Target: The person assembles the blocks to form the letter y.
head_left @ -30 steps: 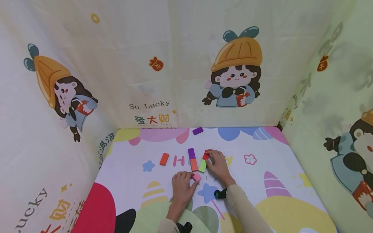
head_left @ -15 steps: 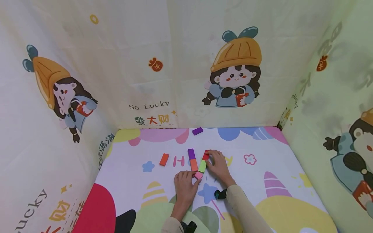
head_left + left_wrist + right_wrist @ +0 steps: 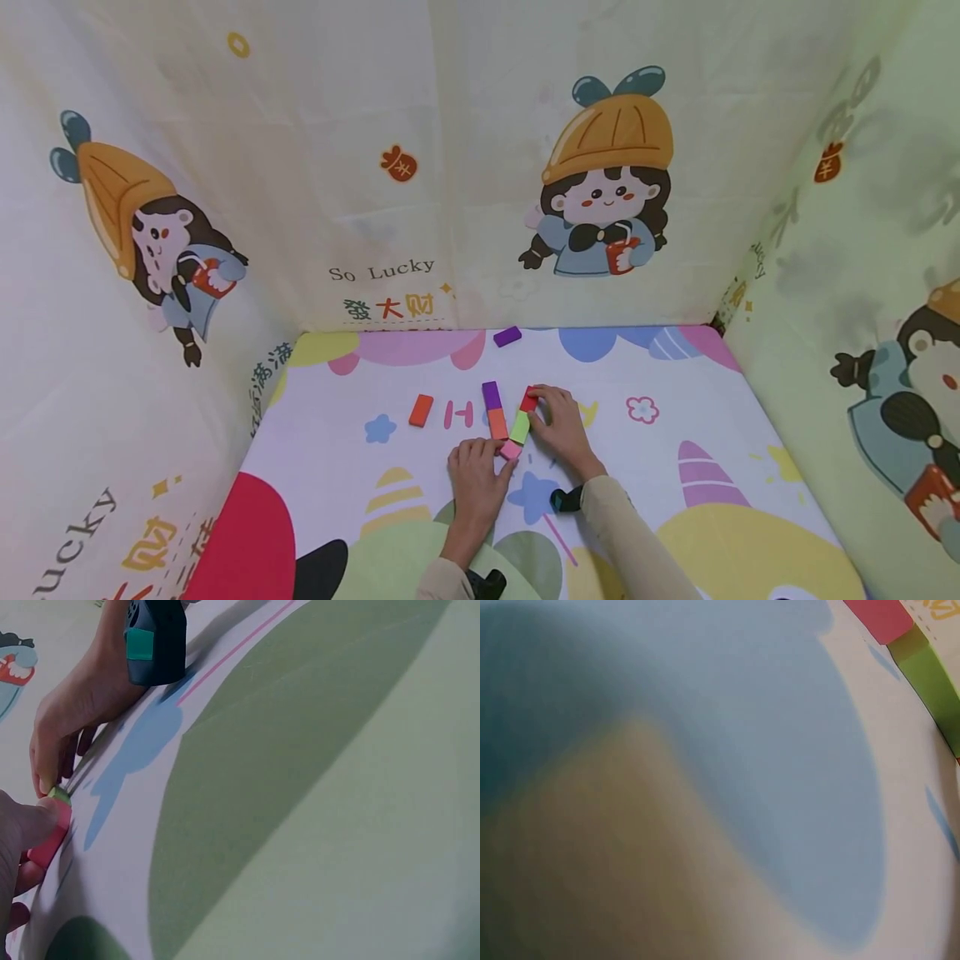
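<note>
My left hand (image 3: 476,479) pinches a pink block (image 3: 511,450) between thumb and fingers, its end against the near end of a lime-green block (image 3: 520,427). Beyond the green one, in the same slanting row, lies a red block (image 3: 528,400). The right hand (image 3: 561,425) pinches that red block, thumb by its joint with the green. Left of this row, a purple block (image 3: 491,395) and an orange block (image 3: 497,424) lie end to end. In the left wrist view the left thumb presses the pink block (image 3: 51,838); the right wrist view shows the green block (image 3: 932,686) meeting the pink.
A separate orange-red block (image 3: 421,410) lies to the left on the printed tabletop cloth (image 3: 600,358). Near the back edge is another purple block (image 3: 507,337). Patterned fabric walls (image 3: 480,125) enclose the table at the back and both sides.
My left hand has slid the pink block slightly forward and right, up to the green block's near end. The right hand has stayed in place at the red block.
</note>
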The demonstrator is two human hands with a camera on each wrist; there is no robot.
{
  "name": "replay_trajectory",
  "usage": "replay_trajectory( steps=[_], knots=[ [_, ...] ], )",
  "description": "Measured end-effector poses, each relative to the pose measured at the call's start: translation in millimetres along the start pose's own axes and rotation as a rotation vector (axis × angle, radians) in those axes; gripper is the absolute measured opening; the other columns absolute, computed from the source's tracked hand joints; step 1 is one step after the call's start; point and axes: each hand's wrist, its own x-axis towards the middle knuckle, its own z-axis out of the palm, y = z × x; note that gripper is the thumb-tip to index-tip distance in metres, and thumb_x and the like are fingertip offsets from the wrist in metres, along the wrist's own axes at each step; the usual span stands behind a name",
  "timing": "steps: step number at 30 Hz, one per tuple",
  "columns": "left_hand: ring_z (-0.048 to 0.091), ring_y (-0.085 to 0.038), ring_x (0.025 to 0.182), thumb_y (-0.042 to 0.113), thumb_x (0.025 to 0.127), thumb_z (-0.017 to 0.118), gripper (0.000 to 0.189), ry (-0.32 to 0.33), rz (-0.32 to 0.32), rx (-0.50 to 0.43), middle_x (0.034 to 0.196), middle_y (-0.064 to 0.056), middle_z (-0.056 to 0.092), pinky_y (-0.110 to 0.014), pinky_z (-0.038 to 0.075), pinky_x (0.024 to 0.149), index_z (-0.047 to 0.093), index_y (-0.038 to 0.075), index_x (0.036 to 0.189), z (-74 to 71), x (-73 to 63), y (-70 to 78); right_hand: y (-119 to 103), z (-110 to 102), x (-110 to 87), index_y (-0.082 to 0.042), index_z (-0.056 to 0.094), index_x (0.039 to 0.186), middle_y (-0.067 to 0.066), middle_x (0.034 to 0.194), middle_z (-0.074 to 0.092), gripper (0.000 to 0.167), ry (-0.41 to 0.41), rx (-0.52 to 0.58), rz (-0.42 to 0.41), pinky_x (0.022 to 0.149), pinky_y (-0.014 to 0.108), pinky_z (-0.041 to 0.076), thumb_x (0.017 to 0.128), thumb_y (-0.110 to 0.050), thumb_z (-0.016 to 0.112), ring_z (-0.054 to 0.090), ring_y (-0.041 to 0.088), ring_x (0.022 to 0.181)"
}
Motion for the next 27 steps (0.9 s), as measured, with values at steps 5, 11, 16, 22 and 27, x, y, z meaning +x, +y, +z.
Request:
replay_trajectory(
  steps=[5,11,16,22,27],
  knots=[
    [0.058,-0.022,0.112,0.042,0.083,0.088,0.041,-0.002,-0.01,-0.006,0.107,0.001,0.072,-0.05,0.043,0.102,0.073,0.02,0.114,-0.8,0.5,0.7,-0.4,-0.5,0.5,-0.014,0.065,0.135,0.008,0.147,0.062,0.042,0.0,0.001,-0.006,0.116,0.061,0.04,0.094,-0.023,0.073,0.049,0.033,0.139],
    [0.058,-0.023,0.112,0.04,0.084,0.088,0.041,-0.014,-0.015,-0.012,0.108,-0.001,0.072,-0.051,0.043,0.102,0.073,0.019,0.115,-0.8,0.1,0.1,0.3,-0.5,0.3,-0.014,0.065,0.135,0.008,0.148,0.062,0.042,-0.018,0.001,0.007,0.118,0.059,0.038,0.095,-0.024,0.072,0.048,0.033,0.14],
    [0.058,-0.023,0.113,0.04,0.085,0.087,0.04,-0.027,-0.022,-0.032,0.109,-0.001,0.071,-0.051,0.043,0.102,0.073,0.018,0.116,-1.6,0.1,-0.2,0.5,0.0,-0.1,-0.015,0.065,0.134,0.008,0.147,0.063,0.043,0.002,-0.01,-0.01,0.116,0.061,0.04,0.094,-0.024,0.074,0.049,0.033,0.139],
    [0.059,-0.022,0.112,0.04,0.085,0.087,0.041,-0.036,-0.036,-0.04,0.109,-0.001,0.071,-0.05,0.044,0.102,0.073,0.018,0.117,-3.3,0.8,-0.5,0.5,0.3,0.7,-0.015,0.065,0.135,0.008,0.148,0.062,0.042,-0.012,-0.006,-0.002,0.118,0.06,0.039,0.095,-0.025,0.072,0.048,0.033,0.14],
    [0.059,-0.021,0.112,0.042,0.085,0.087,0.042,-0.037,-0.028,-0.021,0.11,0.0,0.071,-0.049,0.044,0.102,0.072,0.02,0.117,-2.6,1.1,-0.7,0.9,0.9,0.8,-0.015,0.065,0.135,0.008,0.147,0.062,0.043,-0.008,-0.018,-0.007,0.117,0.06,0.039,0.094,-0.026,0.073,0.048,0.034,0.14]
  ],
)
